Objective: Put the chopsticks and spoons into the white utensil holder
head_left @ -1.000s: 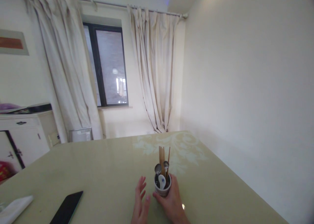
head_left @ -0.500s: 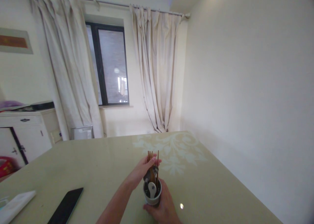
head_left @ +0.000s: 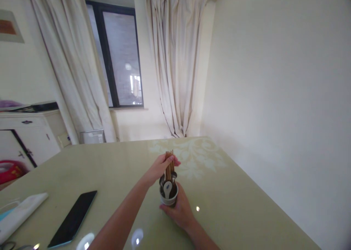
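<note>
I see the pale green surface (head_left: 233, 191) with a dark phone (head_left: 73, 219) lying flat at its near left. Near the middle stands a white cup (head_left: 168, 198), my right hand (head_left: 179, 209) wrapped around its base. My left hand (head_left: 161, 166) is closed around the upright chopsticks (head_left: 169, 162) in the cup, above some spoons (head_left: 167, 186).

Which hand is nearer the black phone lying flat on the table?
Left. The left hand grips the brown wooden chopsticks, on the side of the black phone; the right hand holds the white ceramic cup, farther off.
</note>
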Available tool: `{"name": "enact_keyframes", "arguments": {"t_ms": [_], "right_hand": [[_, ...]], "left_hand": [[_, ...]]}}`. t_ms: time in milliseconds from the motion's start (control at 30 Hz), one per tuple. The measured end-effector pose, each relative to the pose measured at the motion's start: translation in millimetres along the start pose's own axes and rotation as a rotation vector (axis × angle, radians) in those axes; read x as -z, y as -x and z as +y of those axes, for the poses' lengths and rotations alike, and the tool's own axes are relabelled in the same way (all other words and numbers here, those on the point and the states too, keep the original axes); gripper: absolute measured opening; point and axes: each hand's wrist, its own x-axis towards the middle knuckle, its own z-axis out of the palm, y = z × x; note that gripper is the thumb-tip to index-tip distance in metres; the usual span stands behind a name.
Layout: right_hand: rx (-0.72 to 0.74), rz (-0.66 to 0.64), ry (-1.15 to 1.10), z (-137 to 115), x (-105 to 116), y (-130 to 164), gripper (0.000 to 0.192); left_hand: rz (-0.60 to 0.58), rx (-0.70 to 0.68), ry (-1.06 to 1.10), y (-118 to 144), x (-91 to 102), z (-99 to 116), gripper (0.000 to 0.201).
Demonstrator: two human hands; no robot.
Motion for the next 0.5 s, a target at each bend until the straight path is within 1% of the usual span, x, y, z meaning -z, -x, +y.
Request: {"name": "enact_keyframes", "arguments": {"t_ms": [167,267,333,433,500], "right_hand": [[-0.022,-0.027,0.049,-2.6,3.0,-0.9,0.072],[-0.006,-0.014,0.065,-3.6,3.6,-1.1,0.072],[-0.005,-0.008,0.066,-4.8,3.9,-1.3,0.071],[-0.024,0.008,0.072,-7.0,4.1,-1.6,0.067],[-0.022,0.028,0.071,-7.4,4.0,-1.8,0.065]], "left_hand": [[0.090,-0.102,0.066,-3.3,1.0,24.7,0.056],[0.170,-0.199,0.165,-5.1,3.1,47.7,0.053],[0.244,-0.262,0.218,-5.0,6.7,66.3,0.049],[0.360,-0.394,0.238,1.7,18.8,94.7,0.041],[0.427,-0.488,0.246,11.5,33.5,109.3,0.036]]}}
